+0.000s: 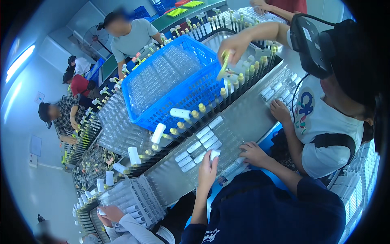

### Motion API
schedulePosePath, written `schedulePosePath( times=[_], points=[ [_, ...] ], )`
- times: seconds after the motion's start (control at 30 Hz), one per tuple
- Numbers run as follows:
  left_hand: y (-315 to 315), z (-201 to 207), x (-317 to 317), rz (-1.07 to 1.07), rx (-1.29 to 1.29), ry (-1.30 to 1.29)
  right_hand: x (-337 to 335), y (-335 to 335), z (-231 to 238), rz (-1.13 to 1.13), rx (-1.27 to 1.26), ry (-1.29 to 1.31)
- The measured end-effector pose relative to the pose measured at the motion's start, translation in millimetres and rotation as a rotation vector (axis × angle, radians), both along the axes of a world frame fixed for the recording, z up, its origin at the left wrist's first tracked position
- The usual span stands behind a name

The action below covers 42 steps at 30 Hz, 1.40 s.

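Fingers of left hand (208,170) pinching a white cap (214,154), right hand (254,153) seemingly flat on clear tubes (227,140).

A small white plastic cap (214,154) stands tilted, pinched at its lower end. It sits just beside a row of matching white-capped clear tubes (200,147) lying flat on the steel counter (248,118).

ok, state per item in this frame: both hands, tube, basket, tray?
left hand: raised, fingers closed on white-capped tube
white-capped tube: held at the cap end, over the tray
right hand: flat on the tray edge, holding nothing
blue basket: tilted, full of clear tubes
metal tray: several white-capped tubes lying in rows
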<state>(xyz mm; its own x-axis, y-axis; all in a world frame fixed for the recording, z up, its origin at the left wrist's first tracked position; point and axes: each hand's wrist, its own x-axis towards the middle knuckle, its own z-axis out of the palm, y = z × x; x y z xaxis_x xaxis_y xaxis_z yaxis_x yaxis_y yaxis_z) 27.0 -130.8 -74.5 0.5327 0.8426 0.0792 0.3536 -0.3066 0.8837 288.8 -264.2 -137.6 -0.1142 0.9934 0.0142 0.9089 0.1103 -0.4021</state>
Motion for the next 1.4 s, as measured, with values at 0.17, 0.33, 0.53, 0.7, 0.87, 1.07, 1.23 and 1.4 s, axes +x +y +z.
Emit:
schedulePosePath(
  times=[0.17, 0.33, 0.53, 0.7, 0.87, 1.07, 1.23, 1.4],
  points=[
    [42.4, 66.6, 40.8, -0.046, 0.258, -0.031, 4.8, 2.4, -7.2, 0.044, 0.035, -0.044],
    [84.9, 118.9, 70.1, -0.107, 0.650, -0.032, 12.9, 8.1, 22.1, 0.031, 0.075, 0.130],
    [127.8, 136.9, 83.5, -0.122, 0.945, 0.164, 17.8, 10.5, 48.5, -0.052, 0.112, 0.239],
    [152.1, 141.7, 74.6, -0.159, 1.009, 0.282, 22.1, 7.3, 48.5, -0.047, 0.155, 0.271],
    [137.5, 142.2, 61.3, -0.168, 0.977, 0.416, 19.9, 0.2, 53.7, -0.059, 0.147, 0.334],
    [125.7, 134.6, 46.2, -0.087, 0.848, 0.336, 10.7, 3.4, 49.8, -0.068, 0.084, 0.370],
    [151.1, 131.8, 43.8, 0.032, 0.863, 0.279, -4.8, 9.5, 51.1, -0.026, 0.022, 0.398],
    [179.8, 129.9, 44.1, 0.032, 0.782, 0.334, -13.7, 11.6, 46.8, -0.011, 0.043, 0.387]
  ],
)
